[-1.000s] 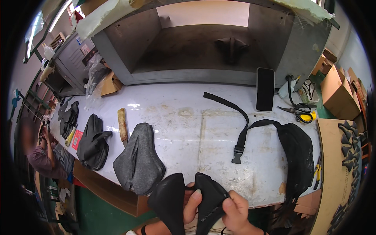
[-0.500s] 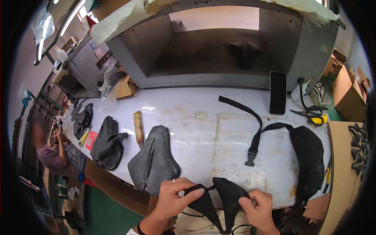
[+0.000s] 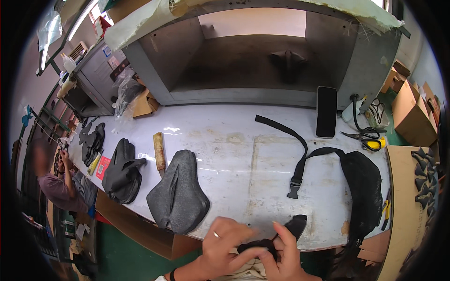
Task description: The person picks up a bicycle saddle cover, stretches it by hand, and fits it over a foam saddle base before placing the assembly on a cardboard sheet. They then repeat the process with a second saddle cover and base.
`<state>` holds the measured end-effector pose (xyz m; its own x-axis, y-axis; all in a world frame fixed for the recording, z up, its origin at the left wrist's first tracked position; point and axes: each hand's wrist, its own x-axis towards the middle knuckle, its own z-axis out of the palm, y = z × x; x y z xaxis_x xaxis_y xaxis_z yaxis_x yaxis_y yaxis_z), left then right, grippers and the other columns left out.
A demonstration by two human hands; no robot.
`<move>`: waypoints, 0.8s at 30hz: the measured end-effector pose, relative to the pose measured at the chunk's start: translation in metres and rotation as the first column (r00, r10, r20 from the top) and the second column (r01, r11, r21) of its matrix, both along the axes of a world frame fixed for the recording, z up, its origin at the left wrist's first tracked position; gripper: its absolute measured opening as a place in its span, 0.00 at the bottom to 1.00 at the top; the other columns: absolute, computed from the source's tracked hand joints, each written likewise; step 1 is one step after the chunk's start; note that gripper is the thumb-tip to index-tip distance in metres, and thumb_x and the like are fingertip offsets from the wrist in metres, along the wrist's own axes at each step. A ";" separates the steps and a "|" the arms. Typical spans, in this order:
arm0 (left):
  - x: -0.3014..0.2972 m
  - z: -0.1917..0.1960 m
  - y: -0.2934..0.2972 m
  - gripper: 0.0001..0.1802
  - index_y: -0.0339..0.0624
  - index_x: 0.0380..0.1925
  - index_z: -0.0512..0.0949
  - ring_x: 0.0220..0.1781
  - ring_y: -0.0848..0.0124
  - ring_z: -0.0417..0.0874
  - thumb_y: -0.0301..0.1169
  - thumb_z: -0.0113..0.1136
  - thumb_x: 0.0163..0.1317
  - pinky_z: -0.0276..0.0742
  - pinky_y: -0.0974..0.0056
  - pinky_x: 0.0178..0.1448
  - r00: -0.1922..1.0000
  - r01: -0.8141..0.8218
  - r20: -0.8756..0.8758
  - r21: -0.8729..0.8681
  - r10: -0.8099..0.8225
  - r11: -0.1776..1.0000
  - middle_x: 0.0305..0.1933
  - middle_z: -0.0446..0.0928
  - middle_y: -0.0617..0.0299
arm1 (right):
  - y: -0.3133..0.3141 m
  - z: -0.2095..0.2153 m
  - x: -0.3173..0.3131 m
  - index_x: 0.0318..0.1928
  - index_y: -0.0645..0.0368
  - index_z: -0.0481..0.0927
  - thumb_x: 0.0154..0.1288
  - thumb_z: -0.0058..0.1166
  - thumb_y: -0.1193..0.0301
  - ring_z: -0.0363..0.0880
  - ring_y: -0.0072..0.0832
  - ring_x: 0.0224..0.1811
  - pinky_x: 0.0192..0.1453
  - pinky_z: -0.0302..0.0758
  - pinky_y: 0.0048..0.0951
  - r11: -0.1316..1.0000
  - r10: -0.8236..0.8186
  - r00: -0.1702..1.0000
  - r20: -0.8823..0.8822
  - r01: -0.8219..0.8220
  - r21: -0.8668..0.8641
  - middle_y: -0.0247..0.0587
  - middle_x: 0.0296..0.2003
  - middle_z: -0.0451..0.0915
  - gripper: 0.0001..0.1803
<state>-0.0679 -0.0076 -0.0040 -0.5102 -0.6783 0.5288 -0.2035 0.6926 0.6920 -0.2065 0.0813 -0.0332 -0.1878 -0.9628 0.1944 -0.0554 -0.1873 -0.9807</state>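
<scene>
At the near edge of the table, my two hands work on a dark, folded black piece of flexible material (image 3: 297, 228). My left hand (image 3: 227, 246) wears a ring; its thumb presses toward the piece while its index finger is smeared by motion. My right hand (image 3: 285, 255) pinches the piece between thumb and fingers, with one black end sticking up beyond it. Left of my hands lies a grey saddle-shaped cover (image 3: 178, 196) with a slit down its middle. A stack of similar dark covers (image 3: 123, 173) lies farther left.
A wooden-handled knife (image 3: 159, 150) lies behind the grey cover. To the right are a black waist bag (image 3: 361, 192) with a buckled strap, scissors (image 3: 365, 135) and a phone (image 3: 326, 112). A large metal box (image 3: 243, 97) stands at the back. Another person (image 3: 58, 182) sits at far left.
My hands have come closer together. The black piece, spread between them before, is now folded and mostly hidden by my fingers. The view has shifted slightly.
</scene>
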 end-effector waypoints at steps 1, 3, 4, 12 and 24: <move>-0.004 0.011 -0.002 0.07 0.34 0.30 0.82 0.30 0.67 0.80 0.26 0.69 0.53 0.74 0.66 0.35 0.993 -0.117 -0.019 0.065 0.118 0.991 0.28 0.81 0.59 | -0.001 0.003 -0.003 0.68 0.68 0.54 0.67 0.51 0.77 0.71 0.29 0.27 0.34 0.70 0.25 1.000 0.001 1.000 -0.004 -0.001 0.005 0.45 0.31 0.73 0.32; -0.003 0.010 -0.003 0.08 0.35 0.30 0.82 0.30 0.67 0.79 0.27 0.70 0.52 0.73 0.66 0.36 0.971 -0.231 -0.031 0.134 0.237 0.964 0.27 0.80 0.60 | -0.001 0.010 -0.008 0.67 0.66 0.59 0.66 0.53 0.78 0.69 0.28 0.26 0.32 0.69 0.26 0.999 0.033 0.966 -0.258 -0.024 0.038 0.45 0.29 0.71 0.31; 0.004 0.000 -0.003 0.07 0.36 0.29 0.82 0.31 0.68 0.78 0.27 0.70 0.52 0.73 0.67 0.37 0.995 -0.098 0.011 0.223 0.098 0.970 0.27 0.80 0.61 | -0.002 0.009 -0.006 0.66 0.64 0.62 0.65 0.55 0.78 0.67 0.27 0.24 0.28 0.67 0.26 0.999 0.025 0.975 -0.222 -0.018 0.036 0.44 0.26 0.68 0.30; 0.017 -0.023 -0.008 0.06 0.36 0.27 0.81 0.31 0.75 0.74 0.28 0.65 0.60 0.68 0.70 0.34 0.987 0.159 -0.128 0.655 -0.099 0.739 0.28 0.78 0.64 | -0.004 0.011 -0.005 0.65 0.64 0.62 0.63 0.57 0.78 0.66 0.25 0.21 0.26 0.66 0.25 0.998 -0.048 0.964 -0.263 0.034 -0.056 0.40 0.21 0.68 0.31; 0.013 -0.035 -0.006 0.20 0.37 0.32 0.75 0.34 0.76 0.71 0.40 0.41 0.75 0.69 0.69 0.41 0.932 0.349 -0.364 0.893 0.000 0.284 0.34 0.73 0.65 | -0.006 0.014 -0.012 0.57 0.67 0.72 0.63 0.56 0.80 0.83 0.40 0.40 0.43 0.77 0.30 0.997 0.020 0.971 -0.237 -0.038 -0.068 0.54 0.42 0.81 0.21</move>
